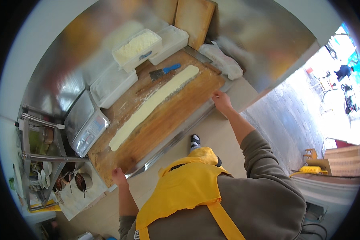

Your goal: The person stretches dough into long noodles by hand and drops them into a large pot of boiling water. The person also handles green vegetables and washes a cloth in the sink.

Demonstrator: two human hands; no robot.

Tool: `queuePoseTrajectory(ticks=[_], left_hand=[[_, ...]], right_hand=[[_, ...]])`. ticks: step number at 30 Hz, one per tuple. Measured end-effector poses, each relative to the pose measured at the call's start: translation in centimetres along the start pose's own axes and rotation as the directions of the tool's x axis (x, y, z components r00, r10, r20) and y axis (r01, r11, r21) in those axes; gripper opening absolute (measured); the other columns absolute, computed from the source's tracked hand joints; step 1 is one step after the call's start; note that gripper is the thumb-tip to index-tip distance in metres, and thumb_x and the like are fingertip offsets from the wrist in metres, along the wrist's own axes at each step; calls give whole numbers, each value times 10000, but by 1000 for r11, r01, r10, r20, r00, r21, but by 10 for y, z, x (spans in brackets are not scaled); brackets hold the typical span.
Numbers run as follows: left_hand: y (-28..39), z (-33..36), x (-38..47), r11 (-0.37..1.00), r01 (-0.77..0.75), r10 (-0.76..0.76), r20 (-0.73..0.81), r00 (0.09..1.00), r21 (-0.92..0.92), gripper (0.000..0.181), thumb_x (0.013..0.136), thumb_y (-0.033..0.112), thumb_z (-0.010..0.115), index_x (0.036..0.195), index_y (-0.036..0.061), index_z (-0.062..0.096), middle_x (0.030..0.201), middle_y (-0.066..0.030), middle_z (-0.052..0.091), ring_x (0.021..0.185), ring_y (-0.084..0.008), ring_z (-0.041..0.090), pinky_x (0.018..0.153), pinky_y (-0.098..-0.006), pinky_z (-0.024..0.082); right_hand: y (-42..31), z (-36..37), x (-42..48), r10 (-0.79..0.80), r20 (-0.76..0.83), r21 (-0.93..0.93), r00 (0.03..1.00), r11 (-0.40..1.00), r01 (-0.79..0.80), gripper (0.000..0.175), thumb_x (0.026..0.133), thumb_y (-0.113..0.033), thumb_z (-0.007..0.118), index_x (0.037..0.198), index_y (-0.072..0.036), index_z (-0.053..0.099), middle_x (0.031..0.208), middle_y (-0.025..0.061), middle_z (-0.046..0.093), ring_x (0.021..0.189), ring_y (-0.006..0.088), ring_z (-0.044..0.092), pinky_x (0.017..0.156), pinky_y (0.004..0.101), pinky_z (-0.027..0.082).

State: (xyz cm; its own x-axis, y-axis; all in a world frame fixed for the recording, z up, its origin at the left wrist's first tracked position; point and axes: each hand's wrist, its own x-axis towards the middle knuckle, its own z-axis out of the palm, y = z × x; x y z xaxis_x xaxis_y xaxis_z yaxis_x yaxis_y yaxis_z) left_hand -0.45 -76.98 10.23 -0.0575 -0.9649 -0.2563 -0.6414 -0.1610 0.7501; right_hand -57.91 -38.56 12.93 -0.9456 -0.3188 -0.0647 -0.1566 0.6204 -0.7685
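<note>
A long flattened strip of pale dough (156, 103) lies diagonally across a floured wooden board (174, 108). My left hand (119, 176) is at the board's near left edge, fingers curled. At the near right corner is my right hand (222, 102), its fingers also bent in. Whether either hand grips the board or something small cannot be made out. Behind the strip lies a dough scraper (165, 72) with a blue handle and a metal blade. Dark residue runs along the near side of the dough.
A white tub of flour (138, 49) and other plastic tubs (114, 85) line the back. A digital scale (87, 126) stands left, beside a metal rack (43, 156) and pots of dark sauce (83, 181). A wrapped white bag (222, 60) lies right.
</note>
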Motion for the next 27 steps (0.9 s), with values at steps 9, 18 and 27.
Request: queuePoseTrajectory(ticks=[9, 18, 27], left_hand=[[29, 24, -17, 978, 176, -154, -179, 972, 114, 362, 937, 263, 621, 1149, -23, 684, 1073, -178, 722, 973, -321, 664, 863, -432, 512], [54, 42, 62, 883, 282, -164, -317, 934, 374, 527, 928, 422, 597, 1210, -14, 691, 1171, -288, 688, 1127, -440, 656, 945, -497, 528], [117, 70, 76, 898, 249, -148, -282, 948, 364, 327, 837, 318, 723, 993, 30, 727, 986, -212, 737, 939, -396, 703, 844, -483, 549]], right_hand=[[-43, 8, 166, -257, 153, -245, 954, 926, 288, 392, 935, -277, 645, 1226, -15, 637, 1181, 221, 671, 1122, 406, 620, 977, 479, 493], [-32, 71, 209, -207, 210, -368, 955, 888, 274, 419, 885, -286, 725, 1144, 22, 611, 1146, 260, 615, 1077, 407, 596, 953, 482, 487], [-42, 69, 225, -114, 232, -251, 966, 952, 173, 339, 832, -232, 772, 1010, 23, 639, 895, 198, 685, 878, 365, 670, 814, 444, 517]])
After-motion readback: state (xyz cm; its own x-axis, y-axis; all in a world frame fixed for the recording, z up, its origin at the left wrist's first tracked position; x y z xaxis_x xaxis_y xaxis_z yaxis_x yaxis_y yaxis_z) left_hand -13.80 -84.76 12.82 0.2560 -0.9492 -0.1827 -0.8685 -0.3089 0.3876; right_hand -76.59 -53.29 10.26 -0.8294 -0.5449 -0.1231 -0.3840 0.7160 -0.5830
